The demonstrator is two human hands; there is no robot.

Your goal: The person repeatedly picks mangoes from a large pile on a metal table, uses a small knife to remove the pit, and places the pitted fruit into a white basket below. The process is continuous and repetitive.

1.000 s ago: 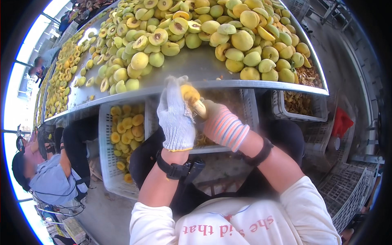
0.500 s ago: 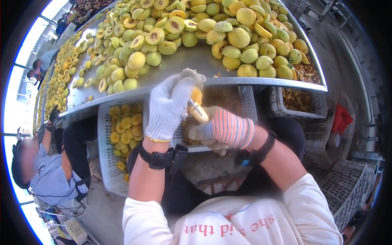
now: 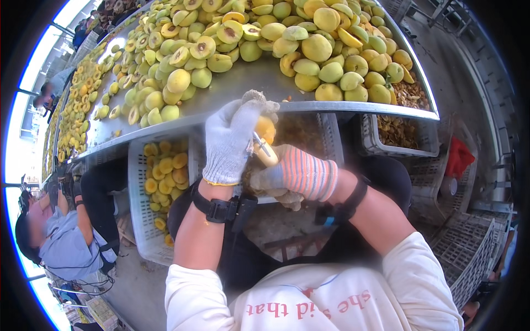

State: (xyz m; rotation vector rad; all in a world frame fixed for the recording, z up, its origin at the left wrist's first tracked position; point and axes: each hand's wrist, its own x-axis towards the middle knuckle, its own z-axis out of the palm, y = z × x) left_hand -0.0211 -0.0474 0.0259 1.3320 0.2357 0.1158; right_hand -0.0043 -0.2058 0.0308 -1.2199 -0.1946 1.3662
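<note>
My left hand (image 3: 226,143), in a white knit glove, grips a yellow fruit (image 3: 266,128) just below the table's front edge. My right hand (image 3: 301,177), in a striped glove, is closed on a small peeler (image 3: 267,154) with a cream handle, its metal head against the fruit. Below them, a plastic crate (image 3: 331,144) with scraps is partly hidden by my hands. To its left, another crate (image 3: 135,201) holds peeled yellow fruit halves (image 3: 165,165). Above, whole and halved green-yellow fruits (image 3: 317,48) are heaped on the metal table (image 3: 243,74).
A crate of peelings (image 3: 428,151) sits under the table's right end, near a red cloth (image 3: 459,157). Empty stacked crates (image 3: 464,254) stand at lower right. A co-worker in grey (image 3: 69,243) sits at my left; other people are farther along the table.
Over the last second, my left hand moved left and tilted over the fruit, and my right hand dropped slightly, turning the peeler. The co-worker's arm rose beside the table.
</note>
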